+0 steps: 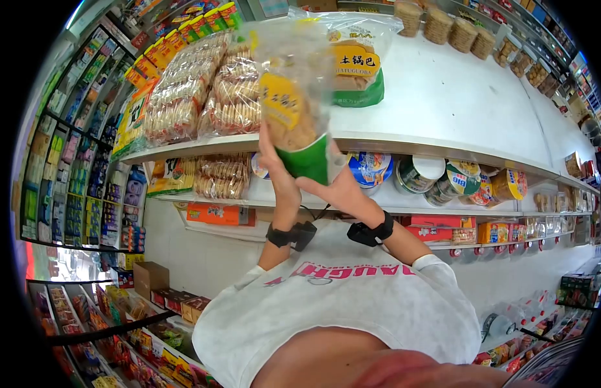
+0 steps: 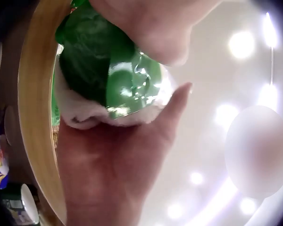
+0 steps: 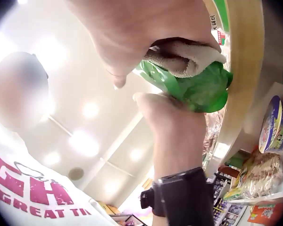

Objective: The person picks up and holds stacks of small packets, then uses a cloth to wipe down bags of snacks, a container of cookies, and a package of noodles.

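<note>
Up on the top shelf (image 1: 442, 103): white board across the aisle; a person in a white printed shirt reaches up to its front edge.
cracker packs (image 1: 203, 90): stacked on the shelf at 10 o'clock of the raised bag (image 1: 297, 110).
second bag (image 1: 358, 71): yellow label, green base, on the shelf at 1 o'clock.
raised bag: clear film, green bottom, upright at the shelf's front edge.
noodle bowls (image 1: 436, 174): one shelf down, at 4 o'clock.
left hand (image 1: 279, 178): cradles the green bottom, fingers up the bag's side.
right hand (image 1: 336, 191): fingers curled over the bottom seam.
</note>
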`<state>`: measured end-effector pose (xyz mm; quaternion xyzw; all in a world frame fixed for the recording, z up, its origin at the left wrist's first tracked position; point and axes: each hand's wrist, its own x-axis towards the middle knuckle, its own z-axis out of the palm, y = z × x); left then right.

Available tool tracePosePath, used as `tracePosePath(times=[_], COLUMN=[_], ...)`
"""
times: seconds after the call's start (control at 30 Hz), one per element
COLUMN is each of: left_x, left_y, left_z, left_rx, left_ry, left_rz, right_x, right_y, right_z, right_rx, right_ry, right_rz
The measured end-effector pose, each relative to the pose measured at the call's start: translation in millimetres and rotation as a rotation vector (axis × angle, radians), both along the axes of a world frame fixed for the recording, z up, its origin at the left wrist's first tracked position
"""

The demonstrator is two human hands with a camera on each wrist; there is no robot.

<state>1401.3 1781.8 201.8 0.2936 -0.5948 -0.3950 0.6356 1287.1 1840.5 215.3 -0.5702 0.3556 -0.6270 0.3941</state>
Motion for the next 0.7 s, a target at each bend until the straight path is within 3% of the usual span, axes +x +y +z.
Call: tracePosePath(times=[0.07,0.1,0.2,0.23,0.33,0.37,0.5,0.6,0.7], left_x=[2.8,2.2,6.7,7.8,27.4,34.1,46.1,48.9,55.6], left_y=[1.3,5.7,1.2,-2.6,-26.1,-31.6,-28.1,-29.8,-13.7], left_z=[5.6,16.5,21.8,18.4,3.9,2.2,-4.0,-15.9,-30.0], left_rx=[-0.036,-0.062,-0.02,0.012,0.034,0.103,0.247,0.423,0.495], left_ry=[-0.2,-0.225,-0.151,-0.064,-0.165,-0.082,-0.144,0.207,0.375], left_rz=[-0.008,0.02,0.068,0.096,0.131,0.017,-0.185,-0.364,-0.44], right_x=[-5.0,-6.4,-25.2,-32.9,-59.6,-63.4,-74.3,-73.4,-74.5], right_y=[-2.9,-8.8,-7.6,-1.9,6.7,9.6,21.7,21.1,17.1], right_z=[3.1,-4.8,-14.1,-15.0,-24.8,-27.1,-30.6,-31.3,-28.5], right_rx=[0.015,-0.041,0.003,0.128,0.188,0.153,0.207,0.135,0.143], right_ry=[0.095,0.095,0.049,-0.03,0.015,-0.046,-0.198,-0.224,-0.26], right_rz=[-0.121,-0.231,-0.285,-0.235,-0.174,-0.172,-0.116,-0.167,-0.189])
